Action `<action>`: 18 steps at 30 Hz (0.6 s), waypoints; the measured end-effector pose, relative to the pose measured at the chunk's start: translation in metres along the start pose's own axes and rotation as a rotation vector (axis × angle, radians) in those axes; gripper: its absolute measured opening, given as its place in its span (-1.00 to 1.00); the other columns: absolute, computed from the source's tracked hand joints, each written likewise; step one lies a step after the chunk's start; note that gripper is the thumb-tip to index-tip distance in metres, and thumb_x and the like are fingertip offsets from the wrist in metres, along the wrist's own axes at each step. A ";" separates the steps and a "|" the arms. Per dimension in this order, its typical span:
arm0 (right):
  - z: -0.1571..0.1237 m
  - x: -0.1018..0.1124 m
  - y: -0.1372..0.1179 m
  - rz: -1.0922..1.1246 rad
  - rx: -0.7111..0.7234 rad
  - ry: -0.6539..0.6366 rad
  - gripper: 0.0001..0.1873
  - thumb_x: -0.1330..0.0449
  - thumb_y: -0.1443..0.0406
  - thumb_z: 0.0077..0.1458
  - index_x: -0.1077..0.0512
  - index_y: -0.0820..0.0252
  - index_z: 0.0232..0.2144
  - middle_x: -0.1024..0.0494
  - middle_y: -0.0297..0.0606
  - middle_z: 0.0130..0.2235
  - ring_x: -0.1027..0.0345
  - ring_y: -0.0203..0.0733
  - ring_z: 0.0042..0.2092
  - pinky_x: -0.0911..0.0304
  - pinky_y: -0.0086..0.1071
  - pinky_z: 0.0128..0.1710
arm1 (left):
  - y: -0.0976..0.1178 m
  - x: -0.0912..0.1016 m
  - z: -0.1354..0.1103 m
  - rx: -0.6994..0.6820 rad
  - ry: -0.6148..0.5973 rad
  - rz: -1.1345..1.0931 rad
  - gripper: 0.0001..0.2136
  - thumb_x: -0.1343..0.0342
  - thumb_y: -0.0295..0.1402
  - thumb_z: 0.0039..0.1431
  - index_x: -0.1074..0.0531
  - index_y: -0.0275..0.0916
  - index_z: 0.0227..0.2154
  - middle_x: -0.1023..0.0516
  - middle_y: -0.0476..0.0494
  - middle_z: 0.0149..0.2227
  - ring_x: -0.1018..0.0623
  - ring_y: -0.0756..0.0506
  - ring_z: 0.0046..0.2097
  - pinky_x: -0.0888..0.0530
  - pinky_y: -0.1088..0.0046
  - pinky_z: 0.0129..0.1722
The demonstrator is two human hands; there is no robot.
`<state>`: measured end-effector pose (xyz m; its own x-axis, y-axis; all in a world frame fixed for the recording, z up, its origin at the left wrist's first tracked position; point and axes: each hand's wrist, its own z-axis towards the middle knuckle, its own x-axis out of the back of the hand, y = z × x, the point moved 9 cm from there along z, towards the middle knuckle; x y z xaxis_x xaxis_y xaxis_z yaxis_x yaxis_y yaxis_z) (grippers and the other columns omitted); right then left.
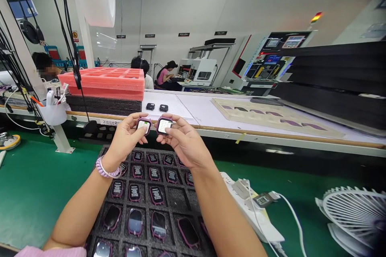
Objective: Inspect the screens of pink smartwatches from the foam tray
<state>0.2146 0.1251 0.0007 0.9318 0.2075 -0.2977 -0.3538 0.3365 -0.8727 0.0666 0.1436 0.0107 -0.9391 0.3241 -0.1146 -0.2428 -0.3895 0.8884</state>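
Stacked pink foam trays (104, 82) sit on the bench; a white wire-guard fan (356, 213) lies right, a white power strip (250, 213) beside it.

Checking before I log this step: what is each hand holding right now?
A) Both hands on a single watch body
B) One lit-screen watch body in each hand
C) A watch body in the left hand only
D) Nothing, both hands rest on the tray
B: the left hand holds one lit watch body and the right hand holds another watch body, side by side above the black foam tray.

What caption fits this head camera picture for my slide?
Left hand and right hand each hold a small lit watch above a black tray of watches.
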 end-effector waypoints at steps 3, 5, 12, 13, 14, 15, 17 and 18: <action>-0.001 -0.001 -0.001 0.002 0.002 0.002 -0.48 -0.42 0.27 -0.05 -0.39 0.15 -0.03 -0.53 -0.30 -0.20 -0.48 -0.22 -0.36 -0.38 -0.42 -0.36 | -0.001 0.000 0.000 0.006 0.002 0.001 -0.58 -0.27 -0.33 0.06 -0.42 -0.27 0.00 -0.53 -0.14 -0.16 -0.48 0.11 -0.51 -0.47 0.64 -0.52; -0.001 -0.001 -0.001 0.002 0.002 -0.003 -0.48 -0.42 0.28 -0.05 -0.38 0.15 -0.03 -0.53 -0.30 -0.21 -0.48 -0.21 -0.35 -0.38 -0.41 -0.35 | 0.000 0.000 0.000 0.005 0.005 0.002 -0.58 -0.26 -0.34 0.06 -0.42 -0.26 0.01 -0.53 -0.14 -0.15 -0.49 0.11 -0.51 -0.47 0.64 -0.51; 0.000 -0.001 0.000 0.015 -0.002 0.000 -0.47 -0.44 0.26 -0.05 -0.39 0.15 -0.03 -0.54 -0.31 -0.23 -0.49 -0.21 -0.36 -0.38 -0.42 -0.36 | 0.002 -0.001 0.000 -0.005 -0.003 0.000 -0.59 -0.26 -0.35 0.06 -0.42 -0.24 0.00 -0.52 -0.12 -0.13 -0.50 0.12 -0.50 -0.47 0.66 -0.51; 0.000 -0.001 0.000 0.020 -0.008 -0.002 -0.48 -0.44 0.24 -0.05 -0.39 0.16 -0.04 -0.55 -0.31 -0.25 -0.48 -0.22 -0.39 -0.37 -0.42 -0.37 | 0.002 0.000 -0.001 -0.005 -0.001 0.002 -0.59 -0.26 -0.34 0.06 -0.42 -0.24 0.00 -0.52 -0.12 -0.14 -0.49 0.12 -0.51 -0.45 0.66 -0.53; 0.000 -0.002 0.000 0.024 -0.015 -0.006 -0.49 -0.44 0.21 -0.03 -0.39 0.17 -0.05 -0.55 -0.31 -0.26 -0.47 -0.22 -0.41 -0.36 -0.43 -0.40 | 0.002 0.000 -0.001 -0.004 0.002 0.005 -0.60 -0.26 -0.33 0.06 -0.43 -0.24 -0.01 -0.52 -0.10 -0.16 -0.49 0.12 -0.52 -0.44 0.67 -0.54; 0.000 -0.002 0.000 0.027 -0.021 -0.010 -0.51 -0.44 0.18 -0.02 -0.40 0.18 -0.07 -0.55 -0.30 -0.28 -0.46 -0.23 -0.44 -0.35 -0.43 -0.42 | 0.002 0.001 -0.001 -0.002 0.005 0.009 -0.62 -0.27 -0.31 0.07 -0.44 -0.24 -0.03 -0.53 -0.09 -0.20 -0.48 0.12 -0.53 -0.42 0.67 -0.56; 0.000 -0.003 -0.001 0.025 -0.031 -0.015 -0.54 -0.43 0.11 0.02 -0.40 0.19 -0.12 -0.54 -0.30 -0.31 -0.43 -0.24 -0.48 -0.33 -0.44 -0.47 | 0.002 0.002 -0.001 0.000 0.015 0.010 -0.67 -0.27 -0.24 0.10 -0.46 -0.26 -0.10 -0.51 -0.05 -0.30 -0.45 0.12 -0.56 -0.39 0.67 -0.61; 0.000 -0.003 -0.001 0.023 -0.032 -0.014 -0.54 -0.42 0.09 0.02 -0.40 0.19 -0.13 -0.54 -0.30 -0.33 -0.43 -0.24 -0.50 -0.32 -0.44 -0.49 | 0.002 0.002 -0.001 0.001 0.020 0.005 -0.67 -0.26 -0.20 0.11 -0.46 -0.27 -0.13 -0.49 -0.03 -0.34 -0.44 0.12 -0.58 -0.39 0.66 -0.62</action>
<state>0.2123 0.1243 0.0026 0.9222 0.2279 -0.3123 -0.3719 0.3018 -0.8778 0.0635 0.1423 0.0118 -0.9448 0.3052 -0.1188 -0.2378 -0.3901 0.8895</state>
